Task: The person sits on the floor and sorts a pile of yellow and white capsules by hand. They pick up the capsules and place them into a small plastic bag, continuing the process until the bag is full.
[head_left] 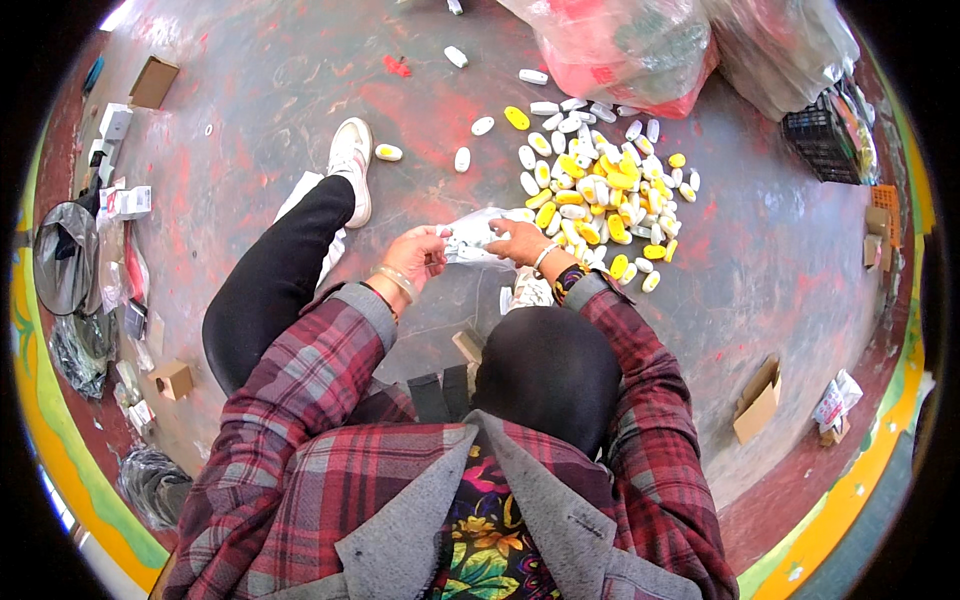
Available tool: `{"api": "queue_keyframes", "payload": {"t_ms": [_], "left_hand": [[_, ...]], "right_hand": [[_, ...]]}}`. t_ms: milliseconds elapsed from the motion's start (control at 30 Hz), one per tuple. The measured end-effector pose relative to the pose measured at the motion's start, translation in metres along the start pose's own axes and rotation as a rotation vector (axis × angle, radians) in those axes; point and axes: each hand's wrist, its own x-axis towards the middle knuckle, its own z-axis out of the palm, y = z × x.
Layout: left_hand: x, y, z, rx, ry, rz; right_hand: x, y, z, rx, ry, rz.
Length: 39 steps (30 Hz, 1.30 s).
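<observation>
A clear plastic bag (pixel 480 250) with whitish contents is stretched between my hands, in front of my knees. My left hand (pixel 416 254) pinches its left side between thumb and fingers. At the bag's right end, my right hand (pixel 521 243) has its fingers closed on the plastic; whether they also grip one of the contents I cannot tell. Just beyond my right hand lies a heap of small oval plastic pieces (pixel 620 178), some white, some yellow, some in both colours. Several stray oval pieces (pixel 462 159) lie on the floor left of the heap.
Large stuffed plastic sacks (pixel 625 50) stand behind the heap, with a black crate (pixel 822 138) to their right. A flattened cardboard box (pixel 758 400) lies at right. Boxes (pixel 128 202) and plastic bags line the left wall. My shoe (pixel 350 165) rests on the paint-stained floor.
</observation>
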Motion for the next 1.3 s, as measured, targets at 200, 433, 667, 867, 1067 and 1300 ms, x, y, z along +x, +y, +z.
{"api": "queue_keyframes", "payload": {"t_ms": [200,433,667,867,1067,1300], "left_hand": [[-0.002,0.003,0.001,-0.081,0.013,-0.010],[0.001,0.003,0.004,-0.046,0.029,-0.007],[0.000,0.002,0.000,0.017,0.092,-0.040],[0.003,0.008,-0.003,0.004,0.247,0.093],[0.004,0.028,-0.007,0.023,0.297,0.259],[0.001,0.022,-0.001,0.098,0.210,-0.013]], "right_hand": [[0.002,0.007,-0.002,0.564,-0.114,0.333],[0.008,0.037,0.004,0.075,0.076,0.064],[-0.019,0.039,-0.003,-0.812,-0.035,0.093],[-0.050,0.016,-0.005,-0.865,0.112,-0.057],[-0.047,0.003,-0.011,-0.878,0.519,-0.482],[-0.032,0.002,-0.010,-0.817,0.609,-0.562]]}}
